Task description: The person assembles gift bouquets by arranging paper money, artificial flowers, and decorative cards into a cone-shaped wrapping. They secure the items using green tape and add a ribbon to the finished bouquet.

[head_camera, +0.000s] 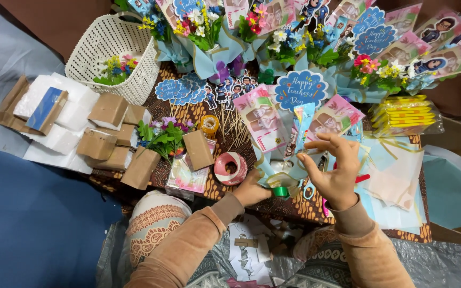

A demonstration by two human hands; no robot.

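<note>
Half-wrapped money bouquet (286, 136) at table centre, pale blue paper around pink banknotes and a round blue topper. Green tape roll (280, 191) at its base, pressed under left hand (252, 189), fingers curled onto it. Right hand (333, 170) raised beside, fingertips pinched narrowly, apparently on a strip of tape, too thin to confirm. Binding stage, seemingly; next calls for steady wrapping. Beyond: red-handled scissors (361, 178), pink ribbon roll (230, 168), white basket (114, 53).

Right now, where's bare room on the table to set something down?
Hardly any. A small bare strip of patterned cloth lies between the pink tape roll and the left hand. Everything else is crowded: brown boxes left, bouquets behind, paper sheets right.
</note>
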